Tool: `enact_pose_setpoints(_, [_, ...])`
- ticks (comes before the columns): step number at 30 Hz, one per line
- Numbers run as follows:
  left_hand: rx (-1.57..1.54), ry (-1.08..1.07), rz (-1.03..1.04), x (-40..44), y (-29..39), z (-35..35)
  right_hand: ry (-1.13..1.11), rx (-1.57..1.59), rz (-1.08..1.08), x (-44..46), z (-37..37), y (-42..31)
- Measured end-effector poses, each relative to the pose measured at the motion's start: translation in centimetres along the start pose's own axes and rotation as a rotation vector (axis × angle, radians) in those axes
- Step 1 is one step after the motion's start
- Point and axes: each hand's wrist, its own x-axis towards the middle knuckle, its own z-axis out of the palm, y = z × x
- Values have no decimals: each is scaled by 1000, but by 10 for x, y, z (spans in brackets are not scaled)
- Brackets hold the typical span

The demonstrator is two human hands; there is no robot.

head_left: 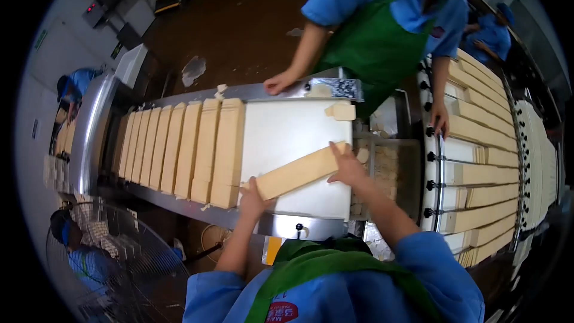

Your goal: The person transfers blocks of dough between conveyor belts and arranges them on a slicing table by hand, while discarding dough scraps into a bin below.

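A long pale-yellow slab (299,172), perhaps dough or cake, lies at a slant on the white belt between my hands. My left hand (252,198) grips its near left end. At the far right end my right hand (348,166) holds it, thumb and fingers around the end. Just left of the slab, several similar slabs (226,152) lie side by side across the belt. A small cut piece of the same stuff (341,112) rests at the belt's far right corner.
Opposite me stands a co-worker in a green apron (382,42), one hand (281,82) on the belt's metal side rail. At the right, another conveyor (439,173) carries several slabs. Bins with scraps (385,170) sit between the conveyors. A wire fan guard (128,263) is at lower left.
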Motion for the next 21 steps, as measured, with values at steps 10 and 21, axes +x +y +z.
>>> enact_pose_setpoints(10, [35, 121, 34, -65, 150, 5, 352, 191, 93, -80, -56, 101])
enact_pose_setpoints(21, [-49, 385, 643, -73, 374, 40, 579, 364, 138, -155, -177, 311])
